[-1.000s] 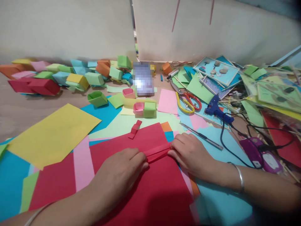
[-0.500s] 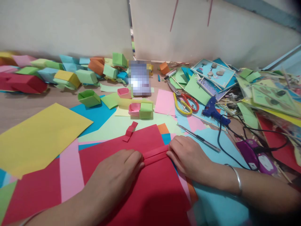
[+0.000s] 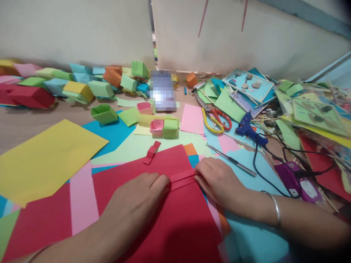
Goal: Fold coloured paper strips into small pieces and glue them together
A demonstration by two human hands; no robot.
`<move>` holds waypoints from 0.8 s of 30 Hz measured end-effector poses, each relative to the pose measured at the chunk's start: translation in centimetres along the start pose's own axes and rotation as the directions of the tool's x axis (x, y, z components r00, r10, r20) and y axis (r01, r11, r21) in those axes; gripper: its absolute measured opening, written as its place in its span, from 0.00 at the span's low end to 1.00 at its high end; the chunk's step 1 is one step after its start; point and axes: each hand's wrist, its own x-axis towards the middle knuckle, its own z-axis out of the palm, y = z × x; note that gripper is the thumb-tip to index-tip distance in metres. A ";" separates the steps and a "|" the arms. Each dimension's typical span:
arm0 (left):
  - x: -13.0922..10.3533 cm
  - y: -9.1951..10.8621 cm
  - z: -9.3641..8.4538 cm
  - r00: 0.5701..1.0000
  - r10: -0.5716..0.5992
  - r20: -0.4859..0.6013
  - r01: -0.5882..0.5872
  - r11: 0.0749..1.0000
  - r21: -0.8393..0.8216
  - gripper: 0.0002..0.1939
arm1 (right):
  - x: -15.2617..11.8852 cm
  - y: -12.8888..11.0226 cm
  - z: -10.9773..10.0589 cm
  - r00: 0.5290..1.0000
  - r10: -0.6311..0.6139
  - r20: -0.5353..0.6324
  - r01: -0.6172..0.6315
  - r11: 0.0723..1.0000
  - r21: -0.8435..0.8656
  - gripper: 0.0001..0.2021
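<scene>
Lightly hold by its two ends the folded red strip (image 3: 183, 177), probably light, bendable and easily creased, set over the large red sheet (image 3: 186, 215) and pinched in the curled, nearly closed left hand (image 3: 144, 195) and right hand (image 3: 219, 180).

Over the last half second we see our left hand (image 3: 142, 199) shift slightly nearer our right hand (image 3: 219, 179), and the folded red strip (image 3: 183, 178) now looks flatter. Our view has swung a little rightward since a second ago.
</scene>
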 end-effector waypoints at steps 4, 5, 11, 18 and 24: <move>0.4 0.4 -0.3 0.989 -0.054 0.141 0.034 0.990 0.140 0.17 | -0.1 -0.1 0.0 0.999 0.005 -0.046 0.002 0.988 0.154 0.09; 0.5 0.5 -0.4 0.985 -0.073 0.157 0.047 0.986 0.158 0.16 | -0.1 -0.1 -0.1 0.999 0.018 -0.044 -0.009 0.981 0.195 0.08; 0.9 1.0 -0.8 0.968 -0.129 0.213 0.089 0.978 0.188 0.13 | -0.2 -0.2 -0.2 1.000 0.027 0.004 -0.027 0.986 0.164 0.11; 0.9 0.8 -0.8 0.981 -0.096 0.169 0.067 0.983 0.168 0.14 | 0.0 0.2 -0.1 0.998 0.011 0.065 -0.013 0.999 0.037 0.11; 0.9 0.9 -0.8 0.985 -0.086 0.151 0.058 0.981 0.184 0.15 | 0.0 -0.1 0.4 1.000 -0.006 0.022 0.009 0.987 -0.162 0.09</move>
